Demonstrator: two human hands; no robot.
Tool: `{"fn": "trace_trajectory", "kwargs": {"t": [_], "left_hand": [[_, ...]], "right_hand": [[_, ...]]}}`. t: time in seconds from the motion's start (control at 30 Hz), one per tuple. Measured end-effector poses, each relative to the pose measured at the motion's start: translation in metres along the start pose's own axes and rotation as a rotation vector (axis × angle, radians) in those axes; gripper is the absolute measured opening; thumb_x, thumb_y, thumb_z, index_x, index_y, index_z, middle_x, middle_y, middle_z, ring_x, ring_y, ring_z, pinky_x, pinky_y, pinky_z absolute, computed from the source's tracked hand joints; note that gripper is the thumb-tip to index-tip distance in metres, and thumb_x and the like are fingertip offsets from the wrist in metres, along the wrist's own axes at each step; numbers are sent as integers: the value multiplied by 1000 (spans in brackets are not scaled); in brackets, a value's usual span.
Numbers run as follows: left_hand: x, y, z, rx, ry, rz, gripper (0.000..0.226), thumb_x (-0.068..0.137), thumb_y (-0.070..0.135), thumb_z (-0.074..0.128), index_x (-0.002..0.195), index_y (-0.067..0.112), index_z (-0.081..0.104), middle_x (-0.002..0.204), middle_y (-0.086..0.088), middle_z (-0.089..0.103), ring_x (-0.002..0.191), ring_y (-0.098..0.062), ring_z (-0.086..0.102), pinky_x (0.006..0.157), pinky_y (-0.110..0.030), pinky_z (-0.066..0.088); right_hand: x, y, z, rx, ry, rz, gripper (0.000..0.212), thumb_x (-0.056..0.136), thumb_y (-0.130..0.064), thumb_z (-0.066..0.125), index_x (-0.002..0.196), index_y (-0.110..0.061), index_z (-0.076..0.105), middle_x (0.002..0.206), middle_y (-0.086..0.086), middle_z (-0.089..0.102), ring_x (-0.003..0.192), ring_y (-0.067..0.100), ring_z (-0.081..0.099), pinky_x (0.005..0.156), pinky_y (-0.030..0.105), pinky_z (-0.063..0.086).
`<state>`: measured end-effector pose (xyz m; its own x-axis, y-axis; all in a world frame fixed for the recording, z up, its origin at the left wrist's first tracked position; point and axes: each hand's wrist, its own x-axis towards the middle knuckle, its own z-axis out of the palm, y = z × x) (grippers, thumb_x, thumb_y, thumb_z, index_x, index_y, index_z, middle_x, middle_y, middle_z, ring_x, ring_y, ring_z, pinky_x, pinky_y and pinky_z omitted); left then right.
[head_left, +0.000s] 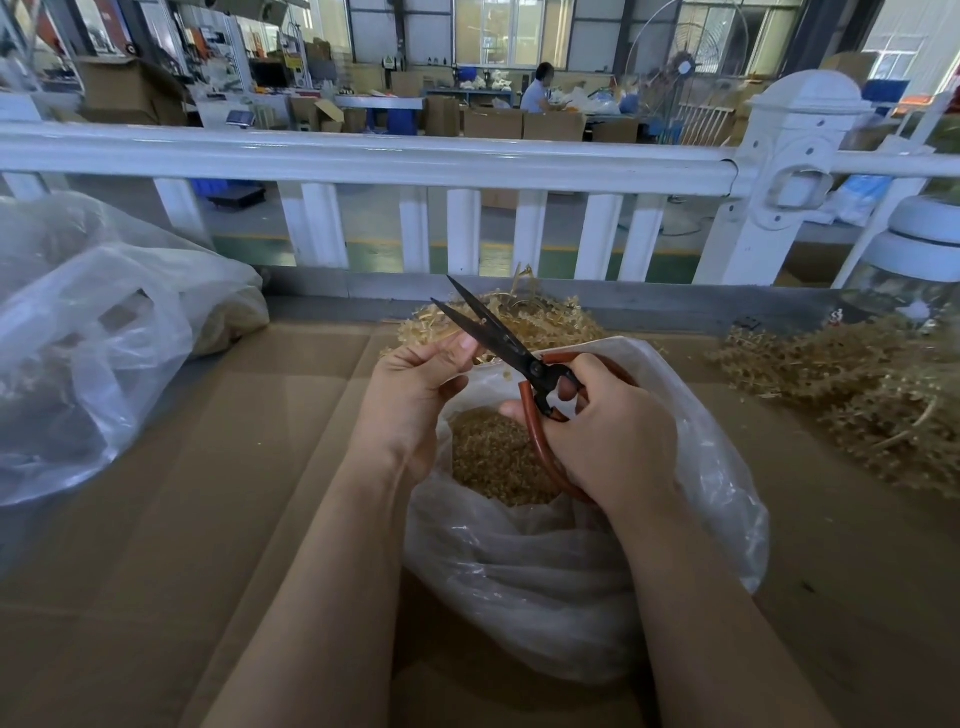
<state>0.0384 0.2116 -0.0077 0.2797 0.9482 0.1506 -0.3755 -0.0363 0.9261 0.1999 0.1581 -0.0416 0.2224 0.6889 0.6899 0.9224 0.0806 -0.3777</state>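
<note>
You held the pair of black-bladed scissors with red-brown rubber-sleeved handles (506, 345) in your right hand (608, 436). The fingers were curled through and around the handle loops, and the thumb lay along the near loop. The blades pointed up and away to your left, with their tips parted a little.

Your left hand (415, 389) sat just beside the lower blade. Its fingers were curled and the thumb was pressed against the forefinger in a pinch, right at the blade's edge. I could not tell whether anything thin was caught in that pinch, because it was too small to make out against the golden stuff behind.

Both hands were above the mouth of the crumpled, translucent white plastic bag (545, 582), which stood open on the brown cardboard sheet (182, 519). A layer of small golden-tan cut bits (493, 457) lay inside the bag, directly under the scissor handles.

Behind the bag was a loose heap of pale golden plastic sprigs (545, 317), touching its far rim. A second, darker golden heap of sprigs (857, 395) lay well apart on your right. A large clear plastic sack (93, 353) slumped on your left, and the white railing (363, 156) ran across behind the table.
</note>
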Motion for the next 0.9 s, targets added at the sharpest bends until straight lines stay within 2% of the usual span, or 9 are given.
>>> {"fn": "trace_trajectory", "kwargs": {"t": [0.2, 0.47, 0.73, 0.9], "left_hand": [[0, -1, -1, 7, 2, 0, 15, 73, 28, 69, 60, 28, 76, 73, 13, 72, 74, 1, 62, 84, -28, 42], [2, -2, -1, -2, 28, -9, 14, 70, 29, 71, 57, 26, 74, 73, 13, 71, 79, -4, 60, 82, -27, 43], [3, -4, -2, -10, 56, -22, 12, 69, 28, 71, 57, 26, 74, 72, 13, 70, 76, -3, 60, 83, -28, 44], [3, -4, -1, -4, 64, -23, 14, 70, 29, 71, 56, 26, 73, 72, 13, 70, 78, -4, 60, 86, -29, 44]], "right_hand": [[-1, -2, -1, 33, 31, -20, 60, 74, -84, 51, 74, -24, 55, 64, -14, 59, 56, 8, 58, 53, 31, 55], [-1, 0, 0, 57, 36, -41, 70, 75, -85, 49, 74, -17, 61, 63, -12, 60, 54, 10, 57, 53, 33, 55], [0, -1, -1, 96, 39, -55, 59, 75, -82, 52, 72, -22, 53, 63, -17, 53, 53, 5, 51, 51, 28, 53], [0, 1, 1, 94, 26, -51, 59, 76, -78, 57, 78, -19, 63, 66, -18, 53, 55, 4, 51, 53, 25, 52]]}}
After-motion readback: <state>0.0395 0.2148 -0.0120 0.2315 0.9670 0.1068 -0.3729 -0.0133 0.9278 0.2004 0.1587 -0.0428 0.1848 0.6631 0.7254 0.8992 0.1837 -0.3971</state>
